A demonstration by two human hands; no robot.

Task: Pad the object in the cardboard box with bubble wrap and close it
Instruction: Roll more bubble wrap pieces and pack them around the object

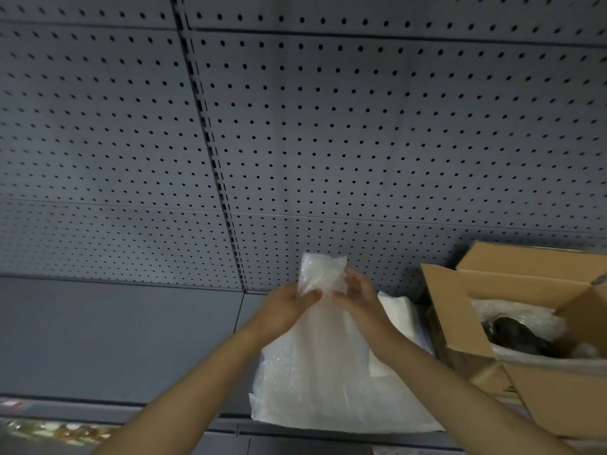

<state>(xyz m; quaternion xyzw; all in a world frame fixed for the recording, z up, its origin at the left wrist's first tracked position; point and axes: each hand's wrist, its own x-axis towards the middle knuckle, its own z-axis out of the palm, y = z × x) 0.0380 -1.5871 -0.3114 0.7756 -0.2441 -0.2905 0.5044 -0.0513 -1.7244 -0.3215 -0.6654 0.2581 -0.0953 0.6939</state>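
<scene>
Both hands meet at centre frame: the left hand [289, 303] and right hand [358, 297] each pinch the upper part of a bubble wrap sheet [323, 366], lifted off the grey shelf [131, 339]. At lower right the cardboard box [538, 372] stands open, flaps up, with a dark object [515, 333] already nested in some wrap. I judge padding partly done; adding this sheet and closing remain.
</scene>
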